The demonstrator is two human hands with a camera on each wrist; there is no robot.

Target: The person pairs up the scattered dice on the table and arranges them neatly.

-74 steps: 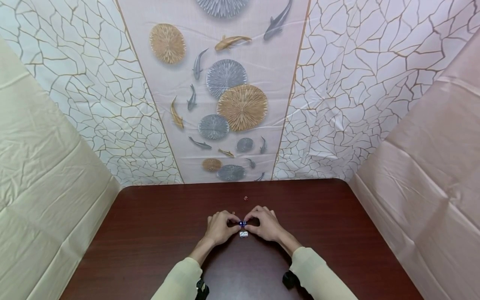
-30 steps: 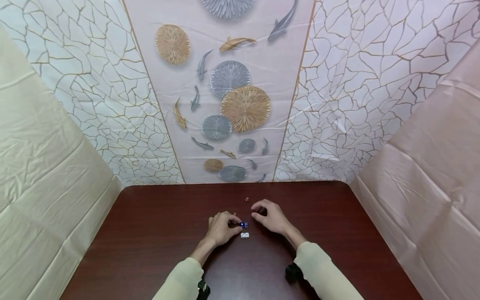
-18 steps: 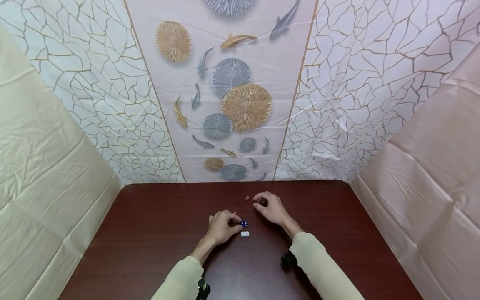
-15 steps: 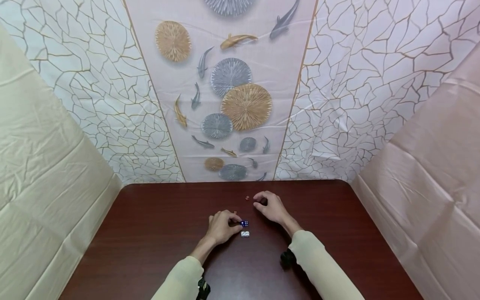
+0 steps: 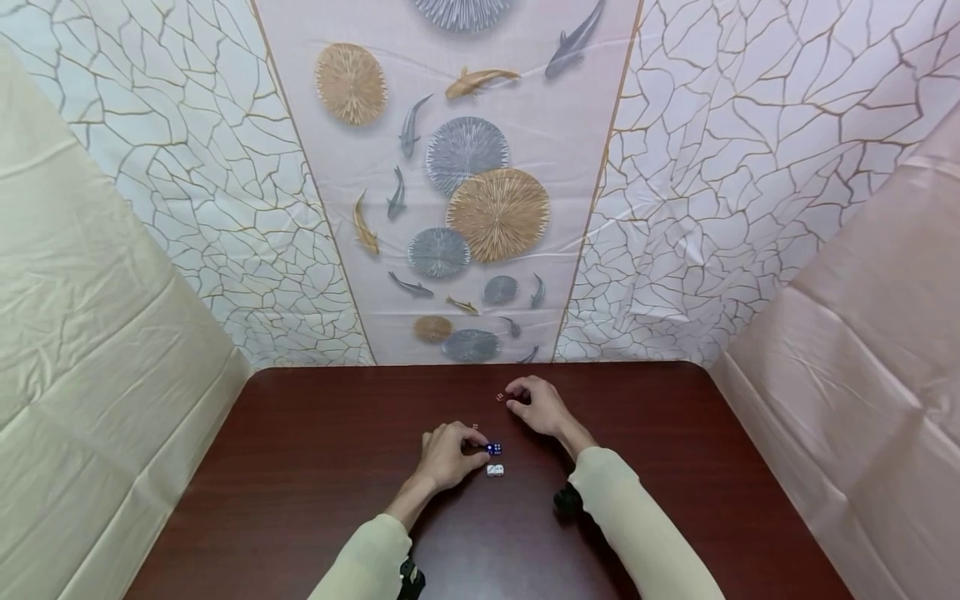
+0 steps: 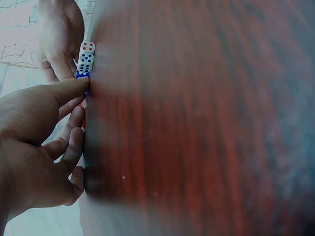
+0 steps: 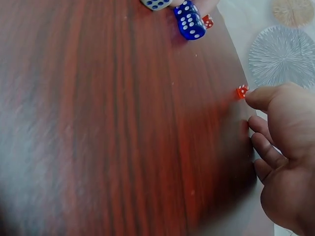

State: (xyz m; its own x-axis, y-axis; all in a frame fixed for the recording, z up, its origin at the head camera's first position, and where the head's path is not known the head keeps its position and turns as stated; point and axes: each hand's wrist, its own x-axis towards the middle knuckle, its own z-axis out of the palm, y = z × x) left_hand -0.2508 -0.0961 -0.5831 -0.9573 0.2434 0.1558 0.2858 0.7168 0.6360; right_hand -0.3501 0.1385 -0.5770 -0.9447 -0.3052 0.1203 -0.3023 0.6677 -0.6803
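Note:
Two blue dice (image 5: 493,448) lie side by side on the table; my left hand (image 5: 447,454) pinches the left one between thumb and fingers. In the left wrist view the left thumb presses on a blue die (image 6: 82,75). Just in front of the blue pair sit two white dice (image 5: 495,471), also side by side. My right hand (image 5: 542,407) reaches toward the far red die (image 5: 500,397) with thumb and fingers apart. The right wrist view has the thumb tip right at that red die (image 7: 242,91). A second red die (image 5: 475,427) lies beyond the left fingers.
The dark red-brown wooden table (image 5: 315,500) ends at a patterned cloth backdrop (image 5: 465,250). Beige cloth panels (image 5: 112,375) stand along both sides. Dark devices (image 5: 567,502) are strapped at both wrists, under pale sleeves.
Both hands were at the blue dice earlier. The right hand has left them and moved away from me to the far red die. The left hand has stayed at the blue dice.

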